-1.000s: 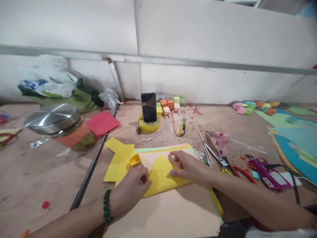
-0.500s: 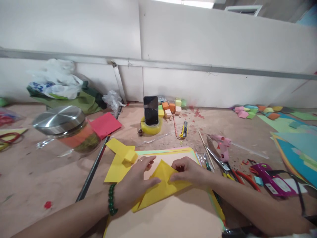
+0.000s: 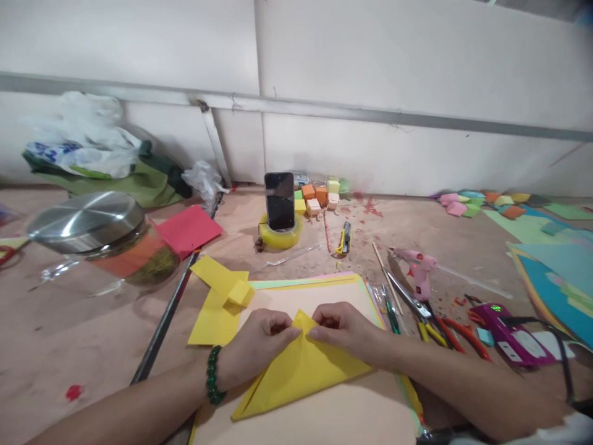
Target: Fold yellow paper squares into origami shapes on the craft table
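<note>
A folded yellow paper sheet [image 3: 301, 371] lies on a stack of coloured sheets [image 3: 333, 408] in front of me. My left hand [image 3: 259, 343], with a green bead bracelet on its wrist, pinches the paper's top corner with curled fingers. My right hand [image 3: 345, 330] pinches the same corner from the right, fingers curled. The two hands almost touch at the paper's peak. A small yellow folded box [image 3: 241, 293] sits on loose yellow paper [image 3: 215, 306] just left of my hands.
A lidded glass jar [image 3: 106, 244] stands at the left beside a red sheet [image 3: 188, 228] and a black rod [image 3: 167, 321]. A phone [image 3: 279, 201] stands on a tape roll. Pink glue gun [image 3: 419, 269], scissors, pliers and a purple tool [image 3: 509, 334] lie at the right.
Both hands have come together at the yellow paper's top corner and curled into pinches. The paper has shifted toward me and now lies as a triangle with one raised peak.
</note>
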A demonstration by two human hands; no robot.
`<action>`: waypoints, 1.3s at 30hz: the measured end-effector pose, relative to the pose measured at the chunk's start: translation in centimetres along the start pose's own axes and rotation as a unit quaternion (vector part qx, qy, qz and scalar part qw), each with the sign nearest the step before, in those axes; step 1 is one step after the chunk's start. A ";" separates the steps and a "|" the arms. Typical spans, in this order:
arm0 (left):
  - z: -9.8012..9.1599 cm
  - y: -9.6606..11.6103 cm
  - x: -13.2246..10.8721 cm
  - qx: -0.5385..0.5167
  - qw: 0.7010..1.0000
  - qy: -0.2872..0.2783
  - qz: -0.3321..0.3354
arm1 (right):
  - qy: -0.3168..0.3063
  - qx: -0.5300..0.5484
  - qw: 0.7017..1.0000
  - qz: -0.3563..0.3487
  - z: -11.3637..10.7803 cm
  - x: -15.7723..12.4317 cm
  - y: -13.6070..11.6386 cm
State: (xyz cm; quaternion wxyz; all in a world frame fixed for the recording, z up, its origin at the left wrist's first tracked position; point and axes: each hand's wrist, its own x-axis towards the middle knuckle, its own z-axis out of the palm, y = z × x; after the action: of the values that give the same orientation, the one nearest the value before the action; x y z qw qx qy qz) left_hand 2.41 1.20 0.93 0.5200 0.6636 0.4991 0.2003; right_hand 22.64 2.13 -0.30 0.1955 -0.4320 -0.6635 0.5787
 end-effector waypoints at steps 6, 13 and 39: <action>0.1 -0.4 0.1 0.056 0.998 -0.002 0.005 | 0.024 -0.057 0.998 0.000 0.4 -0.2 0.6; 0.6 -0.8 -0.1 0.096 0.995 0.023 0.028 | 0.041 -0.113 0.993 -0.020 0.5 -0.4 0.8; 0.5 -0.6 -0.6 0.131 0.991 0.003 0.014 | 0.051 -0.151 0.987 -0.017 0.5 -0.5 0.7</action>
State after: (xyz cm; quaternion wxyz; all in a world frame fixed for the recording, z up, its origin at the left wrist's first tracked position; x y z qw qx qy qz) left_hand 2.25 0.41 0.38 0.4243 0.7325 0.5130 0.1420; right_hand 22.76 1.34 -0.94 0.1718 -0.4743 -0.7398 0.4452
